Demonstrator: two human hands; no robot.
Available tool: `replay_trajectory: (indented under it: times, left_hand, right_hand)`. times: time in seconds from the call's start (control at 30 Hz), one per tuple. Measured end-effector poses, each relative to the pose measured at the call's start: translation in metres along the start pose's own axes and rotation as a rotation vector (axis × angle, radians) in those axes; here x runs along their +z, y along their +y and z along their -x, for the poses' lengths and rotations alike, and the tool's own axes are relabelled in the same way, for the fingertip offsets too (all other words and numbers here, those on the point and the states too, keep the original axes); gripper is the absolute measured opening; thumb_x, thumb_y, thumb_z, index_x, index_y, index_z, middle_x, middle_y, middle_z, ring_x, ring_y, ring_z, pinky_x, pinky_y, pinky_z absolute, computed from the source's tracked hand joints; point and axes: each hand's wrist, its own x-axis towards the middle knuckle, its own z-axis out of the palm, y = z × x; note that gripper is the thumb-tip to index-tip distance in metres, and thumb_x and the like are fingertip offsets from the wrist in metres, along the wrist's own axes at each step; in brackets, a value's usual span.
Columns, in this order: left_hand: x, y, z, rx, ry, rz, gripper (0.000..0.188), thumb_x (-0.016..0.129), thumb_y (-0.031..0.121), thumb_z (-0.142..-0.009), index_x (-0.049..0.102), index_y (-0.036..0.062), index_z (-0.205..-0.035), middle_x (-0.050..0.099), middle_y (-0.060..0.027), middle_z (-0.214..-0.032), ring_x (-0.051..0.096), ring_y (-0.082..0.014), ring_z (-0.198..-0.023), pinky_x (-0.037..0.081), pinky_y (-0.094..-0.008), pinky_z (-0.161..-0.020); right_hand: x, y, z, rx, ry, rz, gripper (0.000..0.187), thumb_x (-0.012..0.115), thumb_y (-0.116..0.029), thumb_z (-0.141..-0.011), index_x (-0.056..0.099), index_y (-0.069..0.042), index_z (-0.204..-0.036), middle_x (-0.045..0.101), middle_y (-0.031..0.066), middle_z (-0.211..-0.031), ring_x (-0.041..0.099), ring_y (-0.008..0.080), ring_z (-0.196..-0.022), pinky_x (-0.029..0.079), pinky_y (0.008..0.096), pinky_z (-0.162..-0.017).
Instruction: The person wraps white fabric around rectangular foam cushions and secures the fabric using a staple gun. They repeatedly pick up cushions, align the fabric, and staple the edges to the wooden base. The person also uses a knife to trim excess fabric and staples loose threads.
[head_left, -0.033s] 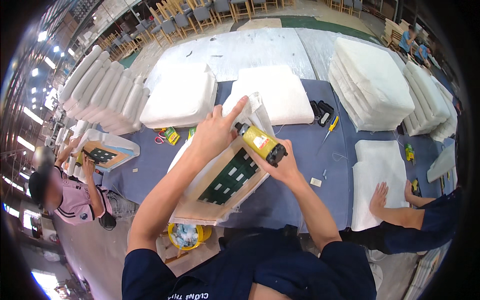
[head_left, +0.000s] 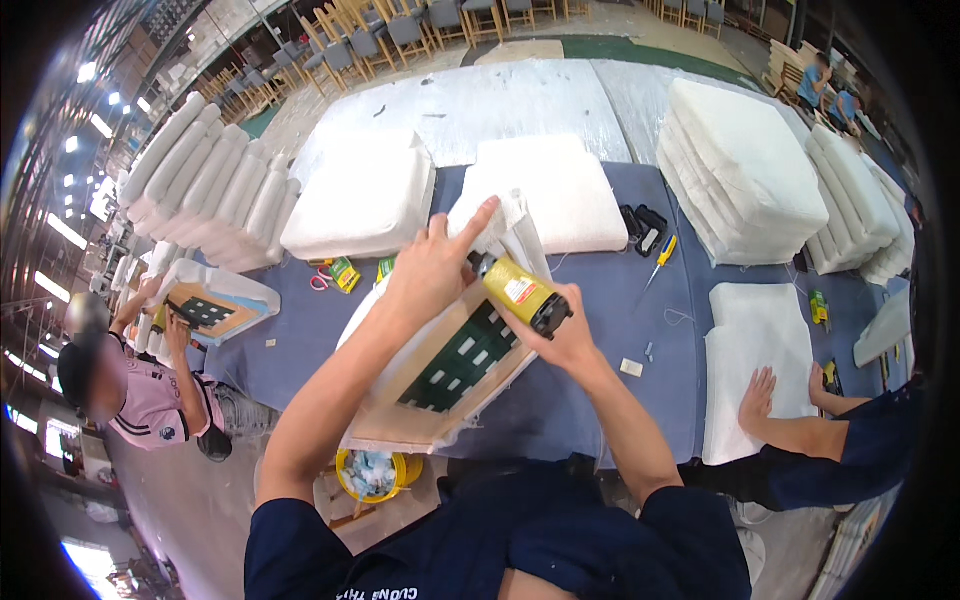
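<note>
A chair seat cushion (head_left: 390,408) with a wooden frame, white cover and dark green webbing is tilted up in front of me, its underside facing me. My left hand (head_left: 428,275) grips its far edge, index finger stretched along the folded white cover. In my right hand (head_left: 568,335) is a yellow-and-black staple gun (head_left: 518,290). The gun lies across the cushion's upper right side, its black nose near my left fingers. My hands and the gun hide part of the frame there, so I cannot tell whether the nose touches it.
White cushions (head_left: 360,195) and a cushion stack (head_left: 740,165) line the blue table (head_left: 590,420). A screwdriver (head_left: 660,258), black cases (head_left: 645,228) and red-handled scissors (head_left: 321,278) lie about. Co-workers are at left (head_left: 150,390) and right (head_left: 800,430). Below is a yellow bucket (head_left: 402,475).
</note>
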Motion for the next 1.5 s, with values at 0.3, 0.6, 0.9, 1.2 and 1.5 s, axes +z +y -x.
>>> replay_trajectory:
  times: [0.3,0.6,0.9,1.2,1.5]
  left_hand:
    - [-0.012,-0.105,0.009,-0.164,-0.453,1.085,0.078,0.027,0.058,-0.117,0.01,0.0126,-0.178,0.02,-0.0066,-0.183,0.024,-0.0251,-0.166,0.013,-0.0381,-0.136]
    - [0.018,-0.084,0.026,-0.209,0.004,0.258,0.061,0.035,0.046,-0.117,0.028,0.0244,-0.174,0.054,-0.0332,-0.154,0.06,-0.0529,-0.132,0.048,-0.0547,-0.113]
    - [0.009,-0.06,0.036,-0.18,0.057,0.07,0.072,0.065,0.034,-0.108,0.032,0.0332,-0.172,0.066,-0.0291,-0.135,0.069,-0.0511,-0.116,0.058,-0.0557,-0.095]
    - [-0.004,-0.04,0.039,-0.12,0.014,0.09,0.089,0.078,0.022,-0.098,0.031,0.0395,-0.172,0.059,-0.0287,-0.143,0.068,-0.0518,-0.118,0.057,-0.0554,-0.097]
    - [-0.025,-0.024,0.039,-0.154,-0.174,0.155,0.093,0.077,0.028,-0.098,0.025,0.0326,-0.175,0.051,-0.0257,-0.159,0.059,-0.0459,-0.14,0.051,-0.0503,-0.115]
  right_hand:
    - [0.043,0.012,0.058,0.043,-0.026,-0.172,0.063,0.094,-0.015,-0.07,0.072,-0.002,-0.127,0.078,0.0212,-0.095,0.074,0.045,-0.089,0.058,0.0476,-0.08]
    - [0.123,0.027,0.043,0.141,0.046,-0.322,0.045,0.088,-0.014,-0.079,0.073,0.0,-0.118,0.077,0.0212,-0.092,0.075,0.0421,-0.086,0.058,0.0444,-0.074]
    - [0.052,-0.004,0.01,0.314,-0.12,-0.388,0.033,0.087,-0.018,-0.083,0.076,0.001,-0.107,0.078,0.0158,-0.091,0.077,0.0297,-0.083,0.059,0.0391,-0.077]
    - [0.035,-0.011,-0.014,0.145,-0.125,-0.195,0.037,0.087,-0.016,-0.08,0.075,0.001,-0.111,0.077,0.021,-0.091,0.076,0.0417,-0.085,0.059,0.0429,-0.074]
    - [0.034,-0.009,0.012,0.049,-0.116,-0.174,0.051,0.092,-0.01,-0.075,0.073,0.001,-0.121,0.077,0.0216,-0.091,0.077,0.0399,-0.084,0.059,0.0425,-0.072]
